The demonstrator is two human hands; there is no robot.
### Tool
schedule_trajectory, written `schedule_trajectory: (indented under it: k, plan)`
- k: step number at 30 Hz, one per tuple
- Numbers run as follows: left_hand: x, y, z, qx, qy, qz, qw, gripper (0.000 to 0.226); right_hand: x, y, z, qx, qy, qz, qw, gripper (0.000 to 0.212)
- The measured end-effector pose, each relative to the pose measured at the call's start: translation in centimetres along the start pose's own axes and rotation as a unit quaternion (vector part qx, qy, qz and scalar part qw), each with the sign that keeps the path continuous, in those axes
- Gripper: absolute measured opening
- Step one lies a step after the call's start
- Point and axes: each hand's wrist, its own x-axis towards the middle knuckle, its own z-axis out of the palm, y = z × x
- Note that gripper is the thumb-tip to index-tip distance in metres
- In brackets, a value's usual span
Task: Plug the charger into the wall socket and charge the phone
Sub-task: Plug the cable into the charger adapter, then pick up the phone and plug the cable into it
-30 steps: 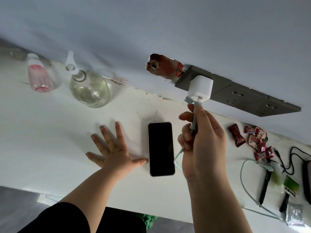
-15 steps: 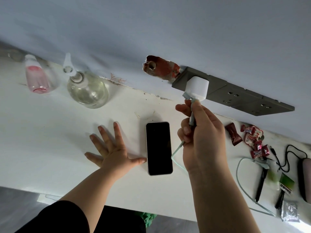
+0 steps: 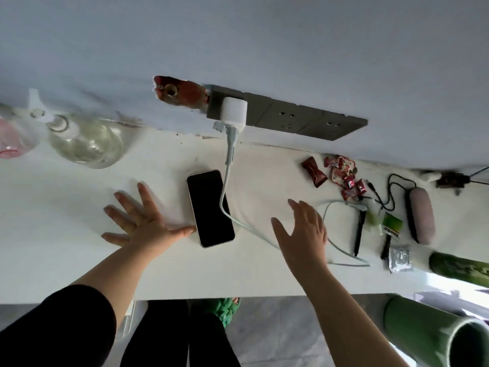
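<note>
a: from the left, our left hand (image 3: 144, 223) lies flat on the white bench (image 3: 66, 234), fingers (image 3: 120, 202) spread wide and holding nothing, thumb tip touching the phone (image 3: 210, 207).

b: the phone is a flat glossy slab, dark screen up, pale rim, lying on the bench below the socket (image 3: 285, 116). we judge it is not charging yet.

a: agreed. the charger (image 3: 234, 111), a smooth white rounded block, sits in the left end of the grey socket strip on the wall, so the plugging step looks done.

b: its cable (image 3: 229, 154) is thin, pale green, rubbery. it drops from the charger, crosses the right edge of the phone, passes under our right hand (image 3: 304, 231) and loops on the bench toward the clutter at the right.

a: the right hand hovers over the cable, fingers (image 3: 299, 207) loosely open, gripping nothing.

b: what is left, we think: find the free end among that clutter and push it into the phone. we cannot tell just where the end lies.
</note>
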Motion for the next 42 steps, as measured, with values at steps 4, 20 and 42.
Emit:
schedule_trajectory:
  k: [4, 20, 42]
  plan:
    - [0.2, 0.0, 0.3, 0.009, 0.016, -0.004, 1.000, 0.149, 2.5, 6.9, 0.0, -0.131, -0.054, 0.138, 0.980, 0.079]
    - [-0.5, 0.7, -0.4, 0.031, 0.001, -0.019, 0.999, 0.152, -4.0, 5.3, 7.9, 0.013, -0.044, -0.065, 0.997, 0.034]
    - [-1.9, 0.6, -2.0, 0.221, 0.080, 0.134, 0.963, 0.125, -2.4, -0.9, 3.7, 0.411, -0.105, 0.123, 0.897, 0.010]
